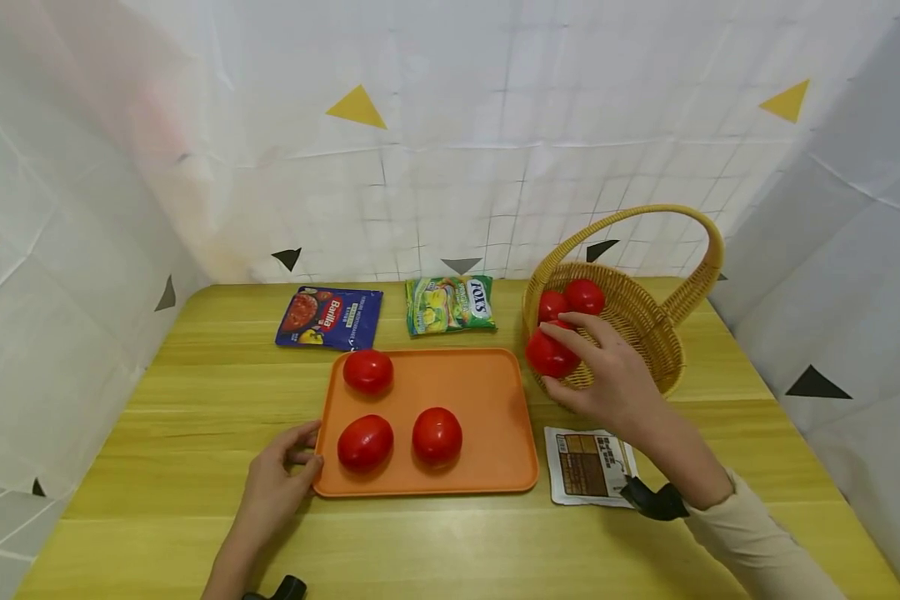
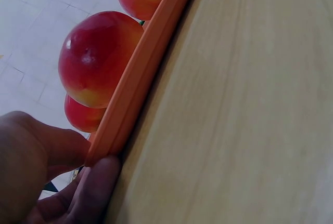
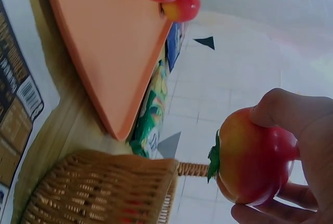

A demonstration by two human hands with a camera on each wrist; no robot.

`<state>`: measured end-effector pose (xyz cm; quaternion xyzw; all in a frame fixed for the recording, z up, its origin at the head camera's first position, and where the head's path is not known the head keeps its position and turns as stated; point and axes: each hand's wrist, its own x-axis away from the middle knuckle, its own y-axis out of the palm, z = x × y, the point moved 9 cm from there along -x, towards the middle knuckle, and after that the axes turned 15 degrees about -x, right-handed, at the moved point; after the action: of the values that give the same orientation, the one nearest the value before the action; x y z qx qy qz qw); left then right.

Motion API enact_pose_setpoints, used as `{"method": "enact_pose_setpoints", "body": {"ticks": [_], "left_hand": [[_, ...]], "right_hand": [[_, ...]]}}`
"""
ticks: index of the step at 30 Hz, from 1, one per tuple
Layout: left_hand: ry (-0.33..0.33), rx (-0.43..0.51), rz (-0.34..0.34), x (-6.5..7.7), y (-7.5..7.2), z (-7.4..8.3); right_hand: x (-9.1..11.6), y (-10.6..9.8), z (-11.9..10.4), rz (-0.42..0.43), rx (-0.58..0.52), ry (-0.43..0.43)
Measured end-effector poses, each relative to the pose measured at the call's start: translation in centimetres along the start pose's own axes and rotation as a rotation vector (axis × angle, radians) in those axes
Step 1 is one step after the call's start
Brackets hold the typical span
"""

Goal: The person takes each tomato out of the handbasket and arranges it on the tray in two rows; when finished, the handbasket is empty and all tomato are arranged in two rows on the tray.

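My right hand holds a red tomato between thumb and fingers at the left rim of a wicker basket. The right wrist view shows that tomato with its green leafy top, raised above the basket's side. Two more tomatoes lie inside the basket. On the orange tray sit three tomatoes. My left hand grips the tray's left edge; in the left wrist view its thumb and a finger pinch the tray rim.
Behind the tray lie a blue Barilla pouch and a green Fox's candy bag. A white and brown packet lies right of the tray, under the right forearm. The basket's tall handle arches up. White sheeting surrounds the wooden table.
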<state>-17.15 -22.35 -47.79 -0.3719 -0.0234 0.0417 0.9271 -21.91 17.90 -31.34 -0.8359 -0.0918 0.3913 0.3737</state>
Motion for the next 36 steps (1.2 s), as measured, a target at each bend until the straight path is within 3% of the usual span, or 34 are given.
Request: {"method": "enact_pose_setpoints", "body": {"ticks": [11, 36], "left_hand": [[0.0, 0.005, -0.012, 0.1, 0.1, -0.1], [0.014, -0.008, 0.006, -0.1, 0.0, 0.0]], "right_hand": [[-1.2, 2.1, -1.0, -0.022, -0.018, -0.053], [-3.4, 6.9, -1.8, -0.138, -0.1, -0.006]]}}
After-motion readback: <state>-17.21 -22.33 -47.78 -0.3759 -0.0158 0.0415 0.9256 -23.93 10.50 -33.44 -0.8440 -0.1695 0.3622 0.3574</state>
